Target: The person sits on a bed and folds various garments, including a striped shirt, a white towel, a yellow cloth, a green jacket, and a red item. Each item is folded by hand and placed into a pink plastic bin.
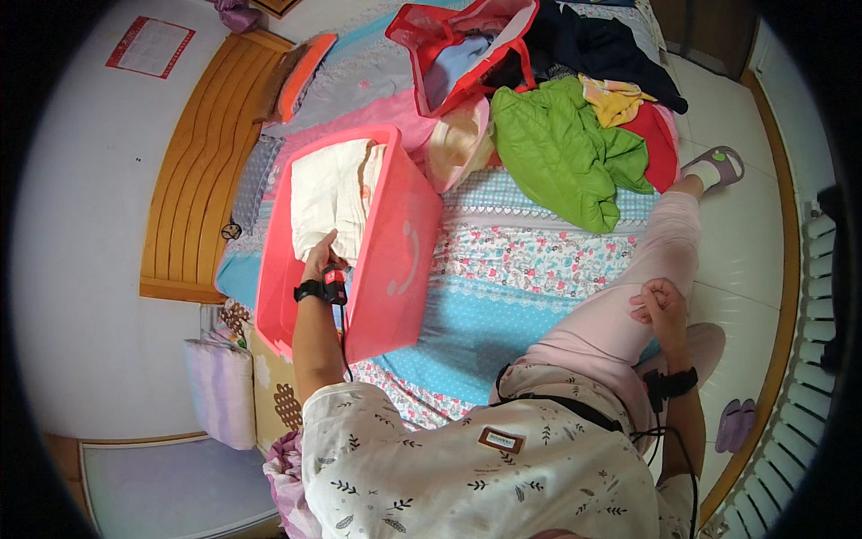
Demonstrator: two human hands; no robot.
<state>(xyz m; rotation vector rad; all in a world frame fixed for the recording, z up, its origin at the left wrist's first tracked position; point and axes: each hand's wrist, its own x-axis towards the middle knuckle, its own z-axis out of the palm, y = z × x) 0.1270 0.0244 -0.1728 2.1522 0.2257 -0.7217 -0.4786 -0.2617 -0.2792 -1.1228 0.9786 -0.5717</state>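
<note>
Blue patterned bedding (pixel 485 323) supports one rectangular pink plastic bin (pixel 382 305) containing folded cream cloth (pixel 328 193), left hand (pixel 321 258) touching it, grip indeterminate; right hand (pixel 663 310) loosely open over pink-trousered leg (pixel 597 314).

Cream cloth (pixel 328 189), neatly folded, inside an open pink plastic bin (pixel 395 305)

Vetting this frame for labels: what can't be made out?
All in the head view:
Under the white cloth in the pink bin: hidden by the cloth.
Left hand's grip: unclear, fingers partly hidden at the cloth.
Red bag's bottom: covered by clothes inside.
Wall sheet's print: too small.
</note>
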